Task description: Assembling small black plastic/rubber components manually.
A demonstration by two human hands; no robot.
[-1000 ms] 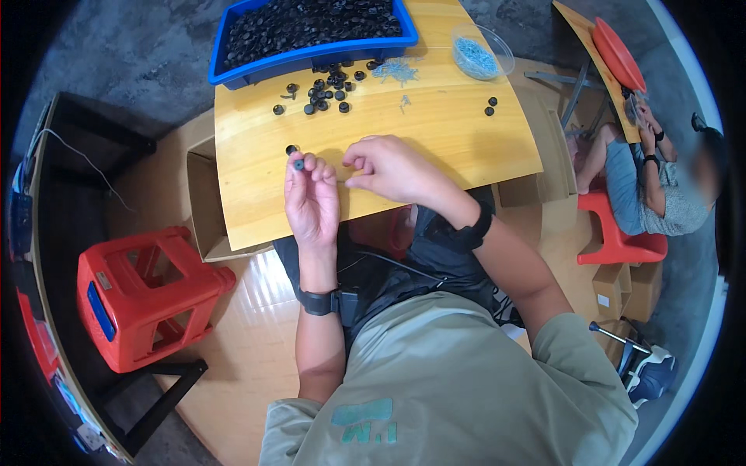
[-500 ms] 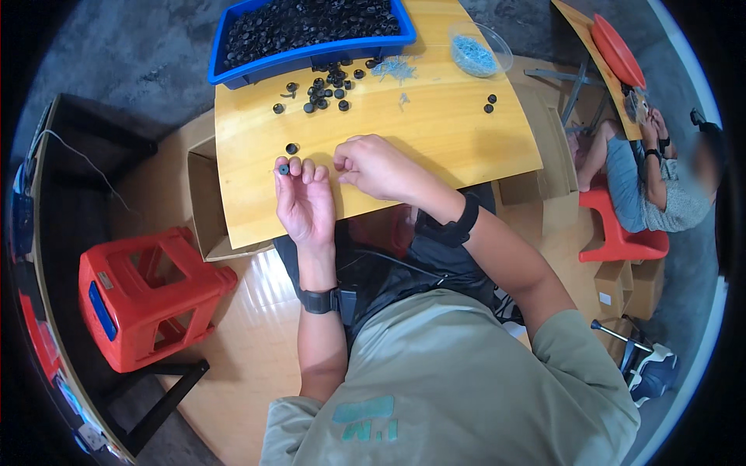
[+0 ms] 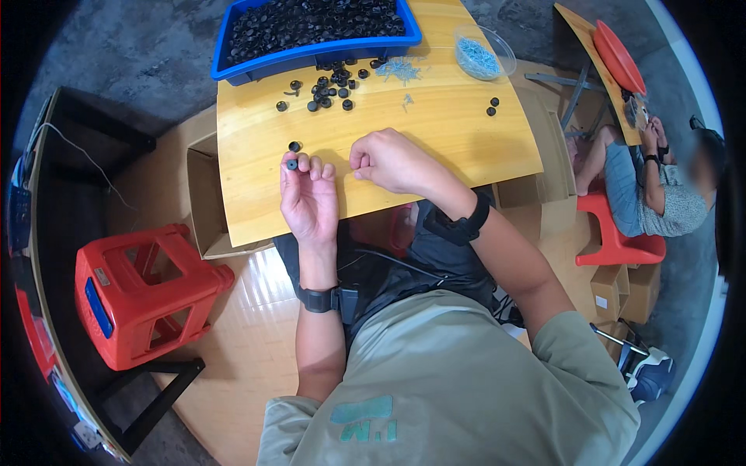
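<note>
My left hand (image 3: 312,203) is palm up over the near left of the table, thumb and forefinger closed on a small round black cap (image 3: 292,165). Its other fingers are loosely curled. A loose black cap (image 3: 294,146) lies on the wood just beyond those fingertips. To the right, my right hand (image 3: 388,161) is back up, its fingers drawn together in a pinch. Whatever those fingers hold, if anything, is too small or hidden to see. Farther back is a cluster of black caps (image 3: 343,92), with a heap of thin pale-blue pin-like pieces (image 3: 399,71) beside it.
A blue tray (image 3: 318,56) full of black parts stands on the wooden table (image 3: 458,132). A clear bowl (image 3: 507,65) of pale-blue pieces is at the back right. Left of the table stands a red stool (image 3: 124,311). Another person (image 3: 660,186) sits working at far right.
My right hand has moved a little right, widening the gap to my left hand. The left hand still pinches the black cap, and the whole view has shifted slightly.
</note>
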